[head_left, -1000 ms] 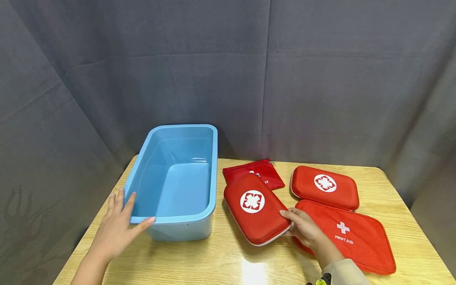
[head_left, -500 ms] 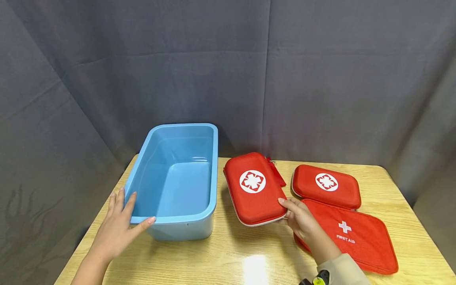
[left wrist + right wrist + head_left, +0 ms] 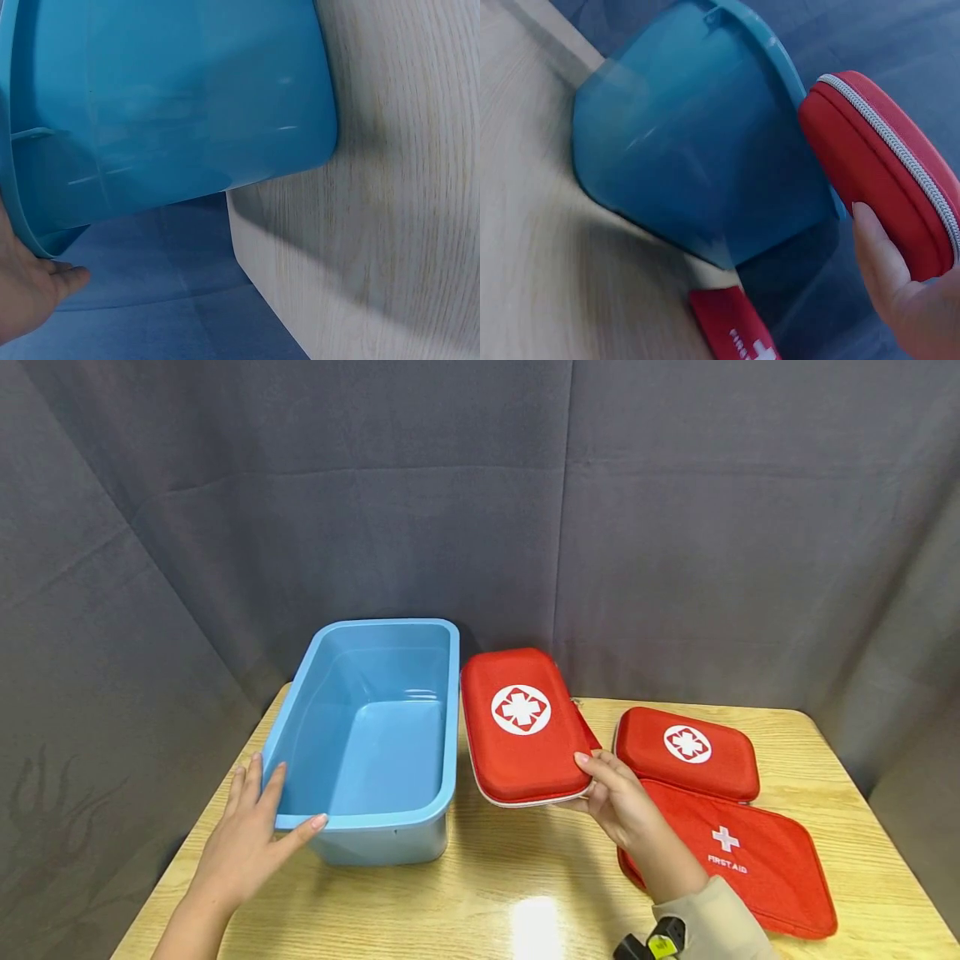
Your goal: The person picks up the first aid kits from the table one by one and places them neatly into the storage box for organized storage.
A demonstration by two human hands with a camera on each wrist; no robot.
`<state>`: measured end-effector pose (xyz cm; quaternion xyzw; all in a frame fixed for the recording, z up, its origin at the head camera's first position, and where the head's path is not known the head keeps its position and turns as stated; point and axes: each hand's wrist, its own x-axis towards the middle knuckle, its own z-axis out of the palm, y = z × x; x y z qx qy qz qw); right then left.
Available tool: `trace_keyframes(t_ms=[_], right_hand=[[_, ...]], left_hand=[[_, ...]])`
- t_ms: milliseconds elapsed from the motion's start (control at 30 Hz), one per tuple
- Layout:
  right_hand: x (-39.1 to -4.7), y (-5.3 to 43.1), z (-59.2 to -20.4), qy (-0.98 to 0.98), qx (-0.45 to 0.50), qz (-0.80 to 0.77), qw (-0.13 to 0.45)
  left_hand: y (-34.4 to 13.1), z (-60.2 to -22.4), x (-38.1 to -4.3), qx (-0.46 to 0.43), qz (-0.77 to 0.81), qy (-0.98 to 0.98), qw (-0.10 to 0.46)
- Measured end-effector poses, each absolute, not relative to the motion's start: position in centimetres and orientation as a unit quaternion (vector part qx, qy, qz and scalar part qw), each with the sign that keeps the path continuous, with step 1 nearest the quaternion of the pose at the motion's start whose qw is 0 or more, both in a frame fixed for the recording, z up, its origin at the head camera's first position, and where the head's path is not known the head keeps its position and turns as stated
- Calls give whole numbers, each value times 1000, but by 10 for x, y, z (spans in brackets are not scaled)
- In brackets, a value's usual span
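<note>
My right hand [image 3: 626, 802] pinches a red hard-shell first-aid case [image 3: 510, 756] by its near right corner, thumb on top. The case hangs above the table beside the right wall of a blue plastic tub [image 3: 367, 821], its white round emblem facing up. In the right wrist view, the zipper side of the case [image 3: 877, 165] shows near the tub's rim. My left hand [image 3: 240, 847] rests on the tub's near left corner with fingers spread and thumb along the front rim. The tub's visible inside holds nothing.
A flat red pouch [image 3: 731, 322] lies on the wooden table [image 3: 450, 910], mostly hidden under the held case in the head view. At right, a second red case [image 3: 697, 756] overlaps a soft red first-aid bag [image 3: 750, 868]. A grey curtain [image 3: 675, 568] hangs behind.
My right hand has lifted the red case up and away from me, bringing it slightly left toward the tub and over the flat pouch. The left hand stays put.
</note>
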<state>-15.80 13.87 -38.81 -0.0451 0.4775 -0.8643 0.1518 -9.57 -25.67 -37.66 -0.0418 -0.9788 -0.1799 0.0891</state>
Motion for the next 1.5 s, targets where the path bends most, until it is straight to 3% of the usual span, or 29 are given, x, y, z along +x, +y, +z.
trace_keyframes(t_ms=[733,1500], right_hand=[[-165,79,-358,481,-52,-855,187],[-176,24,-341,497,-16,-848,183]], left_hand=[[-257,-380,-96,-45,-193,-975,98],[-257,-381,-96,-44,-197,-973,113]])
